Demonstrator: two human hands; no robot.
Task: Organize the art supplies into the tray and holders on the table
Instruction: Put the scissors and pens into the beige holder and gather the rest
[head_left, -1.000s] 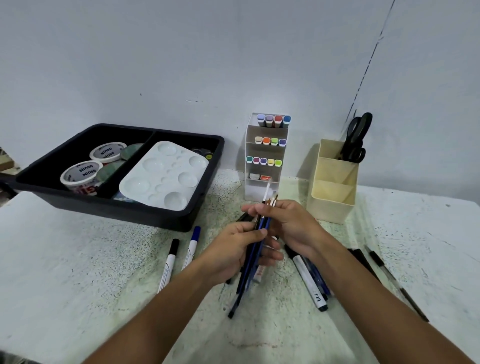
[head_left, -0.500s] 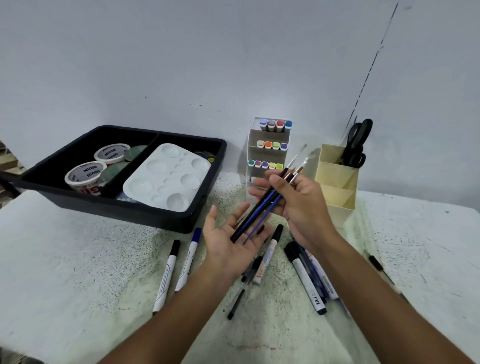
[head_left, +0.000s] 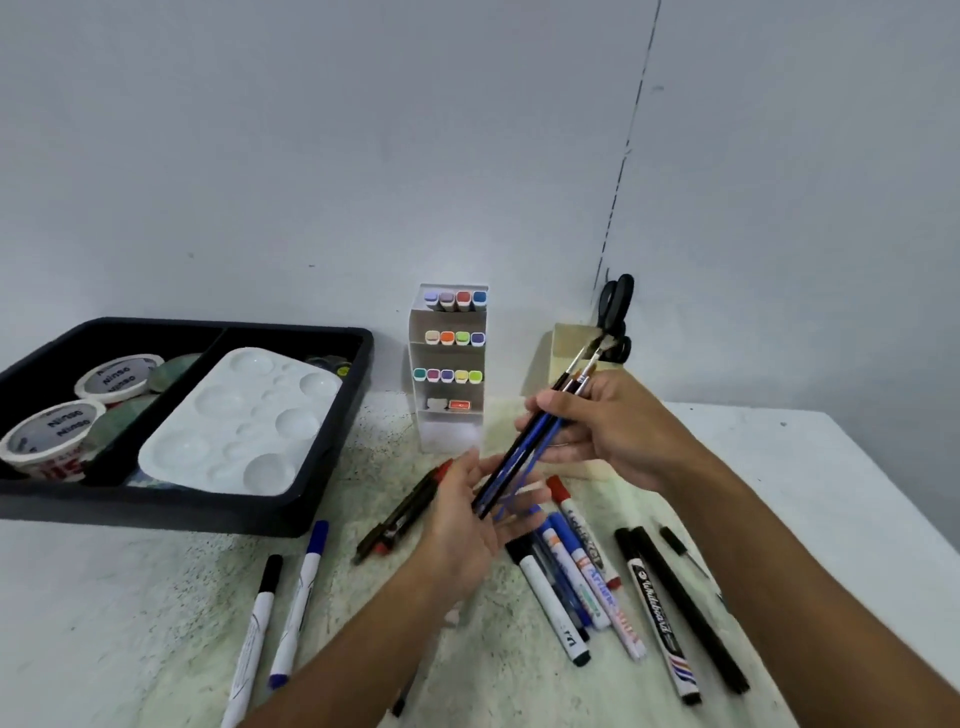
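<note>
**Brushes gathered, holder not yet reached**

While the right hand (head_left: 618, 431) pinches a bundle of paintbrushes (head_left: 535, 444) between thumb and curled fingers, the left hand (head_left: 467, 525) lies with its fingers relaxed and spread under the handle ends, touching them without gripping. The bristles point up toward the cream holder (head_left: 569, 345), which stands just behind the right hand with black scissors (head_left: 615, 312) in its back compartment.

Risk, as I judge it: the grip sits high on the bundle, so the loose lower ends could fan out or one brush slide free once the left hand lets go. The tips are also close to the scissors; a hasty drop could snag bristles on them or tip the light holder.

Counts: three or four brushes in the bundle, hard to separate. Two rolls of tape (head_left: 49, 441) and one white palette (head_left: 244, 423) sit in the black tray (head_left: 156, 506). The marker rack (head_left: 451, 364) shows four tiers, with fourteen marker caps in all. Two white pens (head_left: 291, 603) lie to the left on the surface (head_left: 130, 613), and roughly seven markers (head_left: 587, 571) lie to the right.
</note>
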